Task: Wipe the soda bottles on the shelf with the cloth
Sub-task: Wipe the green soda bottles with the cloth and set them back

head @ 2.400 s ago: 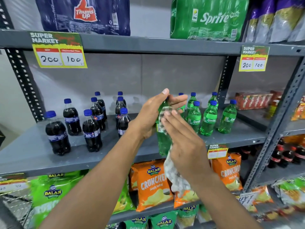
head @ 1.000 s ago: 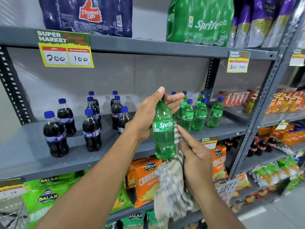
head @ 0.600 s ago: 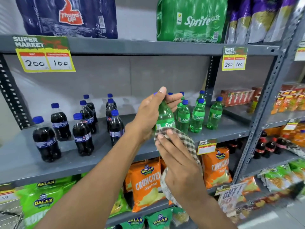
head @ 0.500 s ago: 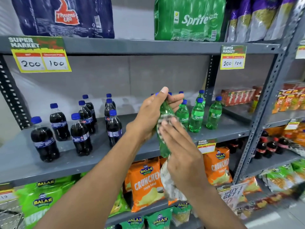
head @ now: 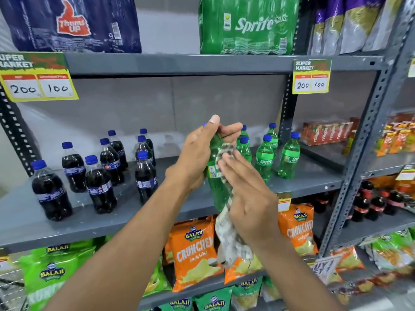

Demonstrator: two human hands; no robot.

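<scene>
- We are leaving the dark cola bottles (head: 98,182) standing untouched on the left of the grey shelf (head: 157,212).
- We are gripping the green bottle (head: 216,182) near its neck with our left hand (head: 197,158), fingers closed around it, in front of the shelf.
- We are pressing the checked cloth (head: 226,230) against its side with our right hand (head: 249,198), fingers flat; turning the bottle would likely help us cover every side.
- More green bottles (head: 265,158) are waiting on the right.

On the shelf (head: 157,212) the cola bottles (head: 101,171) stand toward its left end, the Sprite bottles (head: 269,153) toward its right, chip bags (head: 193,250) below.
</scene>
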